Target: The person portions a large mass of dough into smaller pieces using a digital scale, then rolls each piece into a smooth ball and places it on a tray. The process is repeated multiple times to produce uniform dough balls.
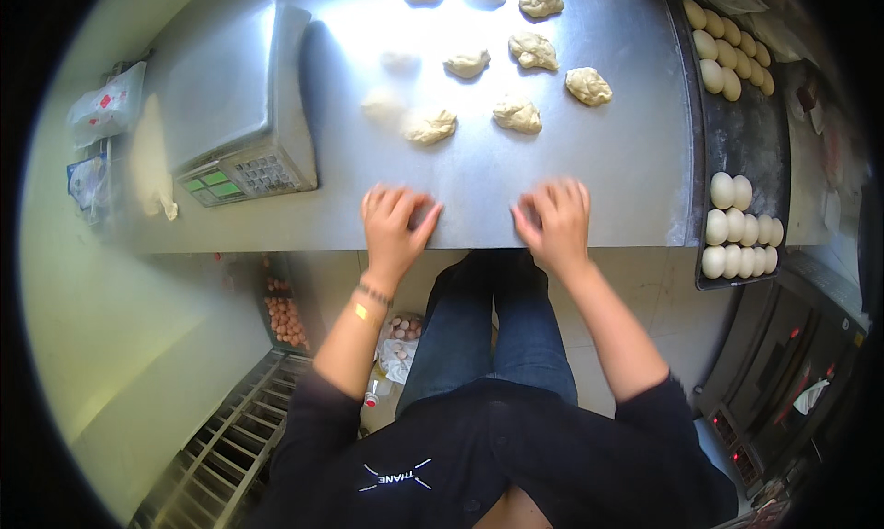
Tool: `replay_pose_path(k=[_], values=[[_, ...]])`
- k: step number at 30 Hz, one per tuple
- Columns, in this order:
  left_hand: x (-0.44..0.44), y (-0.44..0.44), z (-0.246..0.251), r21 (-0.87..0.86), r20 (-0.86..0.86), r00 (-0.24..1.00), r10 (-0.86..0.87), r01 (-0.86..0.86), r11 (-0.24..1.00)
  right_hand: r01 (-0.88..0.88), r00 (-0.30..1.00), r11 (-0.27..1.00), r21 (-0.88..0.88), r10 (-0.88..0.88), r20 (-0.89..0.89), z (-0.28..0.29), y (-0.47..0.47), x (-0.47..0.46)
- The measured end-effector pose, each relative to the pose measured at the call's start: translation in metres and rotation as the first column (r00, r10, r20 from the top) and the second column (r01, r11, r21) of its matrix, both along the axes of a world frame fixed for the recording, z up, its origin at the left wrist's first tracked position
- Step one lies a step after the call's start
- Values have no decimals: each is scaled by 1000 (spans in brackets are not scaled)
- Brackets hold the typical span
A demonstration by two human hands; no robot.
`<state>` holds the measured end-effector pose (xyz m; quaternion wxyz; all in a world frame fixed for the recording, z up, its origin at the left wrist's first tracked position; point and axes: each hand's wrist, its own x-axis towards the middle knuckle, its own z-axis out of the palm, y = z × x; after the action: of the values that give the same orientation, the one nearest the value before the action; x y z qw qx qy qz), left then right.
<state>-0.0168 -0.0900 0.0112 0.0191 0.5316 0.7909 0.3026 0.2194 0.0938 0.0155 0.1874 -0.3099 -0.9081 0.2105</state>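
Observation:
My left hand [398, 218] is over the front edge of the metal worktable [476, 184], its fingers bent and apart from the thumb, with nothing seen in it. My right hand [554, 219] is at the same edge to the right, likewise curled loosely, slightly blurred and holding nothing visible. Beyond both hands lie several rough dough lumps; the nearest are one piece of dough [431, 126] past my left hand and another dough lump [518, 114] between the hands' lines. A further dough piece [589, 86] lies to the right. Neither hand touches dough.
A digital scale [242, 173] stands on the left, beside a long pale dough piece [152, 159]. At the right, a dark tray [746, 139] holds several smooth dough balls [735, 225] and reaches past the table's front edge. Below left are a metal rack [235, 432] and a crate of eggs [286, 318].

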Motion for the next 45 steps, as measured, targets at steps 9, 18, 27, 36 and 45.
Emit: replay_pose_path(k=[9, 18, 27, 36, 45], values=[[-1, -21, 20, 103, -27, 1000, 13, -10, 995, 44, 993, 999, 19, -42, -108, 10, 11, 28], [-24, 2, 20, 83, -56, 983, 176, -172, 982, 135, 987, 989, 67, -128, -96, 13, 44, 13], [-37, 21, 4, -49, -10, 993, 118, -119, 992, 78, 995, 993, 84, -73, -67, -5, 44, -12], [-9, 21, 4, 8, 31, 999, 40, -40, 999, -49, 997, 996, 76, 53, -52, 3, 16, -18], [0, -36, 5, -42, 314, 892, 325, -329, 943, 269, 956, 948, -167, -284, -69, -18, 19, 59]])
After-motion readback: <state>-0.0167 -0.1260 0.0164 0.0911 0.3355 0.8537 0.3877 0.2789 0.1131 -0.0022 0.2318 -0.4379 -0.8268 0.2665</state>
